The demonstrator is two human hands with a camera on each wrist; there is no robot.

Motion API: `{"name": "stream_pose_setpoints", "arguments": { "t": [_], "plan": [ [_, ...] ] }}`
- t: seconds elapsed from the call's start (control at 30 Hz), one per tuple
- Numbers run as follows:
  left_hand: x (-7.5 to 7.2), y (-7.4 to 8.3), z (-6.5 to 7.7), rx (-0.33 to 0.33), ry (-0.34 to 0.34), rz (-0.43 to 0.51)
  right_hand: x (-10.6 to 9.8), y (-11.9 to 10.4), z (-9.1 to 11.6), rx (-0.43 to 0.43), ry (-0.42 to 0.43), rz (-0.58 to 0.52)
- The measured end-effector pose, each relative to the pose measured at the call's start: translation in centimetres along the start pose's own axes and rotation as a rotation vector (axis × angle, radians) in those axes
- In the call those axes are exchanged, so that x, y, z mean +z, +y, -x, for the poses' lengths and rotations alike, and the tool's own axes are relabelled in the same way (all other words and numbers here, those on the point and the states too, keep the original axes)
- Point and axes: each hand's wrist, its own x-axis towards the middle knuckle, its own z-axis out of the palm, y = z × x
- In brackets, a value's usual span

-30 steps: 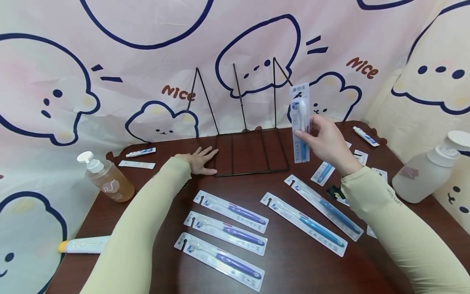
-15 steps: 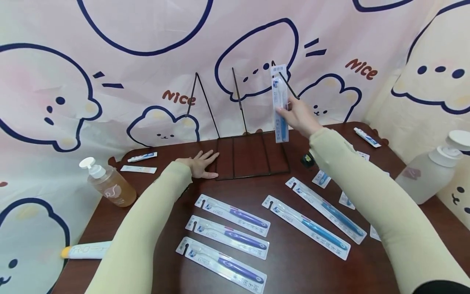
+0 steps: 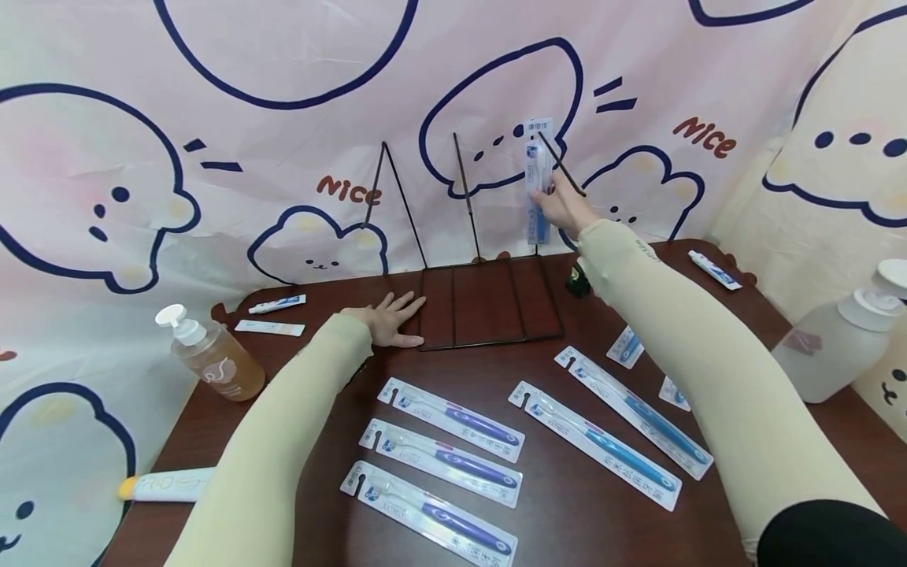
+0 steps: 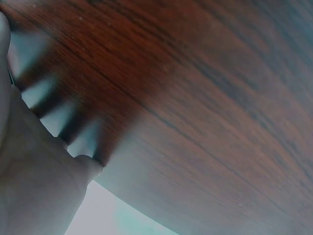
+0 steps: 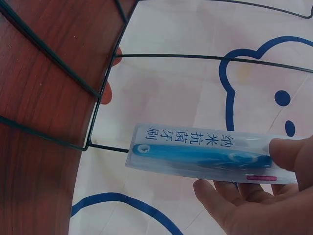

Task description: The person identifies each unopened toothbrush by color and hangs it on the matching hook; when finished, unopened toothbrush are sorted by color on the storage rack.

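Head view: the near edge of the table (image 3: 567,528) is cut off by the frame, and both sleeves cover parts of it. The right sleeve hides most of two small packs near the right edge. Three purple toothbrush packs (image 3: 446,463) lie in a row near the front edge, and two blue toothbrush packs (image 3: 623,433) lie to their right. A tube (image 3: 166,484) lies at the front left corner, partly out of sight. A pump bottle (image 3: 212,354) stands by the left edge; a white pump bottle (image 3: 836,339) stands by the right edge.

The left hand (image 3: 386,319) lies flat on the table, fingers straight and spread, holding nothing, fingertips touching the left side of the wire rack (image 3: 489,303). The left wrist view shows only blurred wood grain and part of the palm. The rack stands at the back edge, its uprights against the curtain.

The right hand (image 3: 563,206) pinches the blue toothbrush pack (image 3: 538,177) between thumb and fingers, upright, at the top of the rack's right upright. Whether its hang hole is on the wire cannot be told. In the right wrist view the pack (image 5: 205,154) is cut off at the right edge.

Compared with one second ago, the right hand has carried the pack up and back from above the right part of the table to the rack; the left hand has stayed in place.
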Motion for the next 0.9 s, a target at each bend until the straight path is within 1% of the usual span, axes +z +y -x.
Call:
{"name": "stream_pose_setpoints", "arguments": {
  "t": [0.2,0.23,0.3,0.33,0.47,0.57,0.63,0.73,0.8,0.9],
  "plan": [
    [-0.1,-0.1,0.0,0.015,0.011,0.003,-1.4,0.6,0.8,-0.069,0.076,0.082],
    [-0.1,-0.2,0.0,0.017,0.014,0.009,-1.8,0.7,1.0,-0.078,0.082,0.096],
    [-0.2,-0.3,0.1,0.018,0.015,0.019,-2.6,1.1,1.6,-0.069,0.070,0.122],
    [-0.3,-0.4,0.1,0.016,0.016,0.023,-3.1,1.3,2.1,-0.046,0.058,0.142],
    [-0.5,-0.5,0.5,0.010,0.015,0.032,-5.4,2.7,4.6,0.071,-0.031,0.331],
    [-0.6,-0.5,0.7,0.009,0.015,0.034,-6.9,4.7,6.4,0.168,-0.101,0.462],
    [-0.6,-0.5,0.7,0.012,0.015,0.035,-7.4,6.4,7.3,0.232,-0.136,0.529],
    [-0.6,-0.6,0.6,0.017,0.016,0.034,-7.7,8.8,8.5,0.328,-0.175,0.575],
    [-0.6,-0.7,0.6,0.019,0.014,0.033,-7.6,10.2,9.0,0.377,-0.175,0.593],
    [-0.6,-0.7,0.4,0.022,0.012,0.038,-7.1,12.0,9.4,0.428,-0.160,0.619]
  ]
}}
